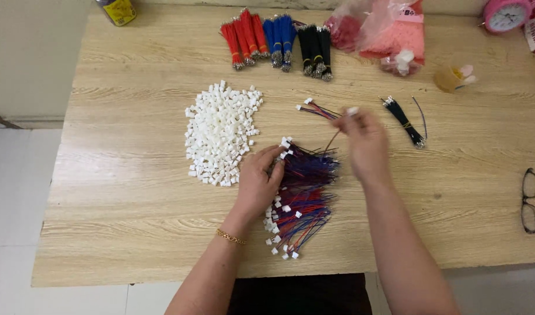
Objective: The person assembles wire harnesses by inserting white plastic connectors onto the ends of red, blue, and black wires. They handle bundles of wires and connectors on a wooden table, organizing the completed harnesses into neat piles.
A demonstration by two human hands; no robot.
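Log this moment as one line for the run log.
left hand on wired connector pile | right hand lifting one connector | white housings beside

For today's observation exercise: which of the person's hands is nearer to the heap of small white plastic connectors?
Left. The left hand lies just right of the heap of white connectors, almost touching its lower edge. The right hand is farther right, beyond the wire pile.

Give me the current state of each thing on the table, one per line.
left hand: resting on the wired connector pile.
right hand: raised, pinching a white connector with wire.
wired connector pile: heaped, loose.
white housings: loose heap, untouched.
red, blue and black wire bundles: tied, lying side by side.
small black bundle: tied, lying apart.
plastic bags: filled.
glasses: folded open, at the table edge.
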